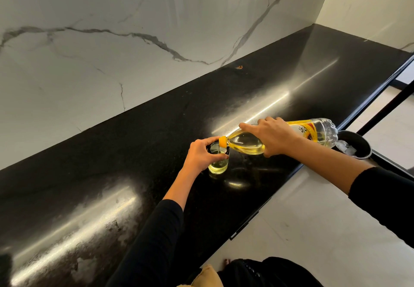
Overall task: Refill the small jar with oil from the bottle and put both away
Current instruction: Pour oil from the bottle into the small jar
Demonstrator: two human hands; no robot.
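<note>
Pouring step: right hand (274, 137) grips the tilted oil bottle (248, 143); left hand (202, 154) holds the small jar (219, 163). Next, level the bottle before overflow.

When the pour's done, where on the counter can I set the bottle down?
Bare counter stretches left of the jar to the marble wall, and beyond the bottle toward the far corner. Crowded only near the front edge, where left hand grips jar, right hand tilts bottle.
</note>
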